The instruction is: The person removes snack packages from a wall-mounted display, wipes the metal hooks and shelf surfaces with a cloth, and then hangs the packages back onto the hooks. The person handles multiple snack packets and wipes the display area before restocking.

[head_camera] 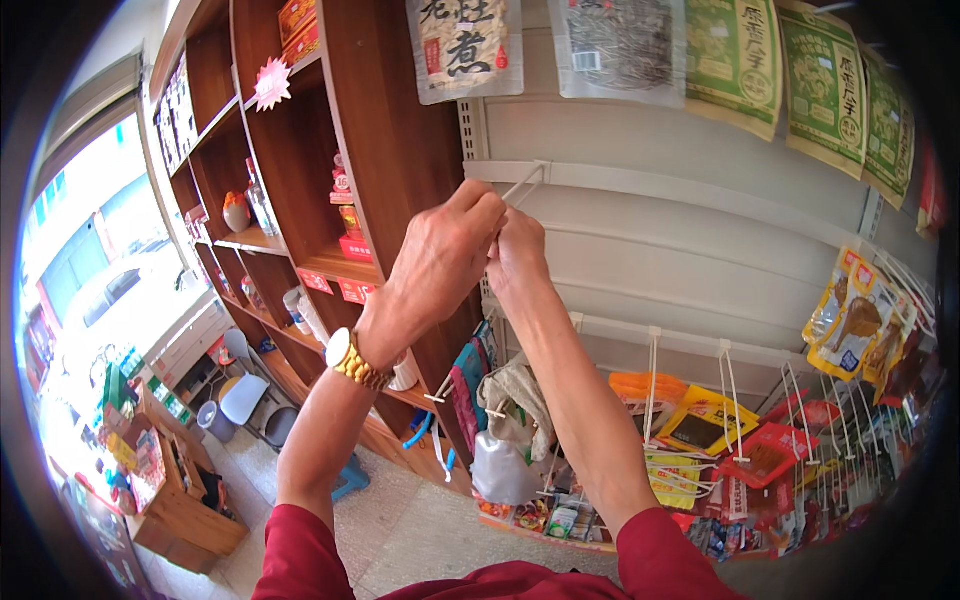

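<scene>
Both hands meet at a white metal display hook [523, 182] that juts from a white rail [600, 180] on the shop wall. My left hand [454, 244], with a gold watch [354, 360] on its wrist, has its fingers curled near the hook's front end. My right hand [519, 244] is closed just beside and partly behind it. The fingertips are hidden, so what each one grips cannot be made out. Above hang a clear-edged snack bag [466, 49], a grey bag [622, 45] and green seed packets [735, 60].
A brown wooden shelf unit [375, 112] stands close on the left. Lower right, several hooks [726, 397] stick out above packaged snacks [709, 424]. A grey cloth [517, 397] hangs below my hands. A blue stool [350, 478], a chair [244, 397] and a wooden counter [180, 525] stand lower left.
</scene>
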Demonstrator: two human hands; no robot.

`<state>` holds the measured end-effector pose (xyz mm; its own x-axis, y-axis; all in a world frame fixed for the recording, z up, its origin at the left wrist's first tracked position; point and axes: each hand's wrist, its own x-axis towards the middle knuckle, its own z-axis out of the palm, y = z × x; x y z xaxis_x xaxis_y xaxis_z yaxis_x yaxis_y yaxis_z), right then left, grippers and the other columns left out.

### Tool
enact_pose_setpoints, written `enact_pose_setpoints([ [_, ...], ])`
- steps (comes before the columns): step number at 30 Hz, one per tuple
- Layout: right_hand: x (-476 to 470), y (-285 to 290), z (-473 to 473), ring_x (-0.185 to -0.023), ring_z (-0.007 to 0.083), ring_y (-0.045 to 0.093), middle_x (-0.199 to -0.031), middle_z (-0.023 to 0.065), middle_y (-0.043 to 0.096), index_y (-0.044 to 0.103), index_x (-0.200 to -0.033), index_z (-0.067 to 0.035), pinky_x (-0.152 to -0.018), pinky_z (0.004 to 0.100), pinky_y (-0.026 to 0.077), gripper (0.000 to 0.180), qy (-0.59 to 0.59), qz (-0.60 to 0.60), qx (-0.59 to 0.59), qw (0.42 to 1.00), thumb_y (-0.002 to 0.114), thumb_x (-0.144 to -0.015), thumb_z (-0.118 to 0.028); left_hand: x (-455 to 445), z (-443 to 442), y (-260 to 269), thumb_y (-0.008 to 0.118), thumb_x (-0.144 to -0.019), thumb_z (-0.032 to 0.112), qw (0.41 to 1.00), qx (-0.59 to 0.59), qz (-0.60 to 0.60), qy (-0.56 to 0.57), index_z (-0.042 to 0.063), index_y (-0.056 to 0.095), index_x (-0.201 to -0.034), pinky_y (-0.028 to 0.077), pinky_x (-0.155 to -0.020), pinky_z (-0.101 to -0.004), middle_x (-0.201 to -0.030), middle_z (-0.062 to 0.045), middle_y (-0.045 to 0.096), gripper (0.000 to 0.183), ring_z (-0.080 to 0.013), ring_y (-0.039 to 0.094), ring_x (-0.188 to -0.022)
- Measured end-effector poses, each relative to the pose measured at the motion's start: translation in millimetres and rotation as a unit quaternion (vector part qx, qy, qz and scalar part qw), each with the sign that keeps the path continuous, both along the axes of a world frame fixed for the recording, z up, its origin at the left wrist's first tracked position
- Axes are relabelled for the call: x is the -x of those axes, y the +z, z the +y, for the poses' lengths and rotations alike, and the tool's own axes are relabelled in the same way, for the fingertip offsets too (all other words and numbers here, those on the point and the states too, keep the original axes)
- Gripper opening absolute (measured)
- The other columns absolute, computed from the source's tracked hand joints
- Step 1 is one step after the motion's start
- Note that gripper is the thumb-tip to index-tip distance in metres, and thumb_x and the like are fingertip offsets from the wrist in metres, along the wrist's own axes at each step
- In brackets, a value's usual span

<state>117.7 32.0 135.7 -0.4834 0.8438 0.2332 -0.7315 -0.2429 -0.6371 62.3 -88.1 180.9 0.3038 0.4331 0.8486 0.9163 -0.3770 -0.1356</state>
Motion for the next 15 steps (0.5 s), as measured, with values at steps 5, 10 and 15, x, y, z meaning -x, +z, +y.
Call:
enact_pose_setpoints([
  [5, 9, 7, 4, -0.049, 0.0117, 0.045, -0.065, -0.0008, 0.053, 0.058, -0.085, -0.011, -0.05, 0.0379, 0.051, 0.02, 0.06, 0.002, 0.004, 0.998, 0.048, -0.103, -0.014, 4, -11, 10, 0.063, -0.094, -0.002, 0.998, -0.024, -0.028, 0.057, 0.001, 0.062, -0.103, 0.056, -0.067, -0.0457, -0.092, -0.018, 0.065, 0.01, -0.042, 0.068, -0.08],
  [10, 30, -30, 26, -0.103, 0.0195, 0.069, -0.109, 0.007, 0.07, 0.068, -0.111, -0.005, -0.09, 0.0367, 0.058, 0.02, 0.129, 0.139, -0.131, 0.973, 0.062, -0.103, -0.023, 10, -12, 12, 0.07, -0.08, 0.006, 0.989, 0.006, 0.052, 0.141, 0.006, 0.065, -0.1, 0.059, -0.064, -0.0475, -0.083, -0.015, 0.071, 0.021, -0.0368, 0.074, -0.079],
  [15, -6, -34, 88, -0.12, 0.0249, 0.066, -0.127, 0.0094, 0.069, 0.063, -0.128, -0.01, -0.101, 0.0459, 0.058, 0.038, 0.14, 0.047, -0.143, 0.979, 0.056, -0.108, -0.041, -17, 18, 12, 0.072, -0.075, 0.008, 0.993, -0.029, 0.019, 0.114, 0.003, 0.066, -0.09, 0.057, -0.062, -0.0465, -0.073, -0.016, 0.069, 0.017, -0.0363, 0.074, -0.074],
])
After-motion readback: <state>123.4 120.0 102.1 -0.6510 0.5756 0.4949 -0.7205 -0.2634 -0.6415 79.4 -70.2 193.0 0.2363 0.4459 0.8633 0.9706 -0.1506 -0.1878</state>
